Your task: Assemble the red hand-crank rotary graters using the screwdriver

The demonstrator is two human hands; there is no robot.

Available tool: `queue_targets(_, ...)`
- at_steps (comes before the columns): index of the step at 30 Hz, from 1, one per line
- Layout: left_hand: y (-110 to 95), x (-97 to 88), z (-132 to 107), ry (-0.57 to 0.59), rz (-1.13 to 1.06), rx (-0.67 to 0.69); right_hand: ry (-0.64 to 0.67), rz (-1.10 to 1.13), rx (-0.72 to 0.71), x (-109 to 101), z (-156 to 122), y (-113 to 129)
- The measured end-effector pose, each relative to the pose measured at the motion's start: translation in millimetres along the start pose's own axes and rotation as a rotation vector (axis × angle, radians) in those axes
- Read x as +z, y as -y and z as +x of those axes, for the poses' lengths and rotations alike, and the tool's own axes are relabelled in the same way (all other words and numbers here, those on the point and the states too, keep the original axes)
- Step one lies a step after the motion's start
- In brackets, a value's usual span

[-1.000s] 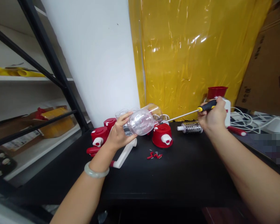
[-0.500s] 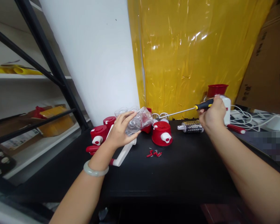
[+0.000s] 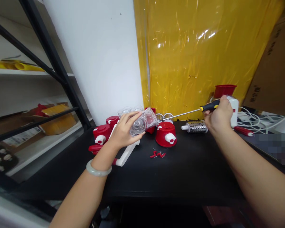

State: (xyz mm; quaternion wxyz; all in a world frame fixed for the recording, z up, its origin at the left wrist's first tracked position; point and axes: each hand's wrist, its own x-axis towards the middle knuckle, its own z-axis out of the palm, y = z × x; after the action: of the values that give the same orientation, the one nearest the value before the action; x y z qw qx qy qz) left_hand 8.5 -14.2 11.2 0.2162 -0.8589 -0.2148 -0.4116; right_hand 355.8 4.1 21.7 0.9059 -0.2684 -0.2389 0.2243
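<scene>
My left hand (image 3: pixel 124 131) grips a clear plastic housing (image 3: pixel 143 121), tilted with its open end toward the right, above the black table (image 3: pixel 180 177). My right hand (image 3: pixel 218 118) is closed round the black-and-yellow handle of a screwdriver (image 3: pixel 210 105). Its long metal shaft (image 3: pixel 180 115) points left, and the tip sits at the mouth of the clear housing. A red base with a white button (image 3: pixel 165 134) stands just below the shaft. A metal grater drum (image 3: pixel 194 126) lies beside my right hand.
Two more red bases (image 3: pixel 102 134) and a white crank handle (image 3: pixel 127 152) lie under my left hand. Small red bits (image 3: pixel 158 155) are scattered mid-table. A red-topped white unit (image 3: pixel 229 103) and white cables (image 3: pixel 251 122) lie at right. Black shelving (image 3: pixel 52 60) stands at left.
My left hand turned the clear housing from end-on to tilted and lowered it slightly. The screwdriver tip has come to the housing's mouth; my right hand barely shifted.
</scene>
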Motion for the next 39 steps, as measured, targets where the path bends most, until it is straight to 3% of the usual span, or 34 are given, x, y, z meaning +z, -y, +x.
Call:
queue_targets(10,-2.1,-0.1,0.5,0.008,-0.012,0.006,0.03,-0.009,-0.004,1.6,-4.5,1.2)
queue_targets(18,1.7,1.4,0.2,-0.047,-0.035,0.023,-0.068,0.012,-0.043,-0.3,6.8,1.8)
queue_targets(24,4.2,4.4,0.0,-0.075,-0.049,0.044,-0.021,0.02,-0.113,-2.4,8.9,-6.7)
queue_targets(39,1.8,6.0,0.5,-0.061,-0.034,0.089,0.021,0.01,-0.125,-3.9,10.0,-10.4)
